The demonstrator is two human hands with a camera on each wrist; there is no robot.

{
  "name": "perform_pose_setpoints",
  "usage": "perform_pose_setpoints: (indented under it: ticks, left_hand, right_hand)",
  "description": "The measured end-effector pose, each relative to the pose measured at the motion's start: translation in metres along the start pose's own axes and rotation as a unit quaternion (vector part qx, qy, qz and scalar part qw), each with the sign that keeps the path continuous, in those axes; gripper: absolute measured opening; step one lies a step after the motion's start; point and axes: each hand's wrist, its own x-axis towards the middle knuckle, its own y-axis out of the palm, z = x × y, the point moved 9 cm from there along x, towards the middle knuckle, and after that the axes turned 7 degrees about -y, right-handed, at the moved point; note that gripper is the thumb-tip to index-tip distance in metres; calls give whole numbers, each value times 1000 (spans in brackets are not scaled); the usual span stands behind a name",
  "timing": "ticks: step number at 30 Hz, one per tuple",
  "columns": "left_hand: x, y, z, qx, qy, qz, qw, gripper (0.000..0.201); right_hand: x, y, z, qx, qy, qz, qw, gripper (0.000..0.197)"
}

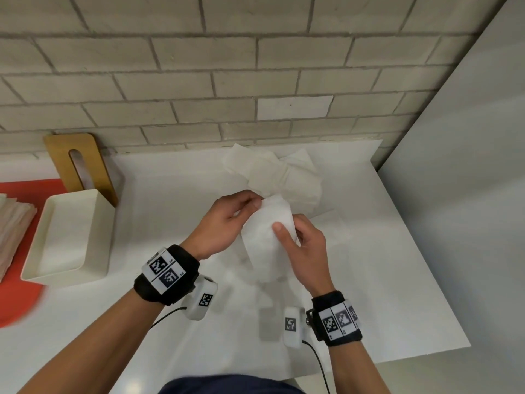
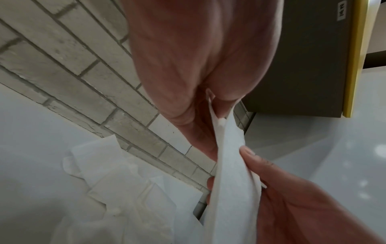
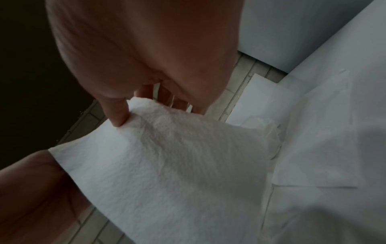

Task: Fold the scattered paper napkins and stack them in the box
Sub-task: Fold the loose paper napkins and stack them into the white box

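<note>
I hold one white paper napkin point(image 1: 265, 237) in the air above the white counter point(image 1: 397, 265). My left hand point(image 1: 227, 220) pinches its upper left edge, and my right hand point(image 1: 301, 243) pinches its right side with the thumb on top. The left wrist view shows the napkin point(image 2: 231, 181) edge-on between both hands; in the right wrist view its sheet point(image 3: 167, 165) hangs under my thumb. A heap of loose napkins point(image 1: 281, 172) lies behind, against the wall. The cream box point(image 1: 71, 240) stands open and empty at the left.
A wooden lid with a slot point(image 1: 79, 163) leans on the brick wall behind the box. A red mat point(image 1: 17, 297) with a stack of pale napkins point(image 1: 11, 231) lies at the far left. A flat napkin point(image 1: 335, 223) rests on the counter to my right. A grey panel point(image 1: 468, 166) closes the right side.
</note>
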Motion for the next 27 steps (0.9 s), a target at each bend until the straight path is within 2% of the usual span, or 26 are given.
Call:
perform_pose_setpoints:
  ticks: [5,8,9,11,14,16,17,18,20,21,22,23,24,27]
  left_hand:
    - [3,-1,5,16,-10,-11,1000,37]
    - [2,2,12,-57,-49,-7,997,47]
    - [2,4,15,-66,-50,-6,997,47]
    - [2,6,22,-20,-27,-31,999,40]
    - [4,7,41,44,-22,-80,996,21]
    - [4,3,53,64,-37,-101,992,14]
    - [3,0,58,73,-45,-105,991,12]
    - [2,-4,61,84,-49,-109,989,11]
    - [-1,-12,63,103,-49,-122,986,11]
    - [-2,-17,62,105,-45,-135,984,12]
    - [-3,-22,61,97,-42,-150,983,11]
    - [-4,-26,60,80,-42,-162,983,10]
    - [-4,-28,59,56,-40,-172,983,9]
    - [-1,-32,60,-5,-43,-186,982,12]
  right_hand:
    - [3,3,7,-26,-26,-16,999,17]
    - [5,-1,5,-47,-28,-44,998,23]
    - [5,-2,4,-54,-24,-55,997,26]
    - [6,-1,0,-63,-8,-61,996,27]
    - [21,2,-22,-39,33,7,999,12]
    - [42,-17,-55,-105,46,70,991,21]
    - [55,-35,-76,-196,47,87,976,25]
    - [67,-55,-97,-308,54,96,945,32]
    - [80,-100,-140,-498,135,95,852,63]
    - [81,-122,-160,-538,204,82,814,81]
    - [77,-139,-174,-545,269,76,790,96]
    - [73,-146,-184,-529,313,85,784,101]
    - [70,-146,-193,-500,338,104,791,96]
    - [59,-130,-199,-420,315,133,841,36]
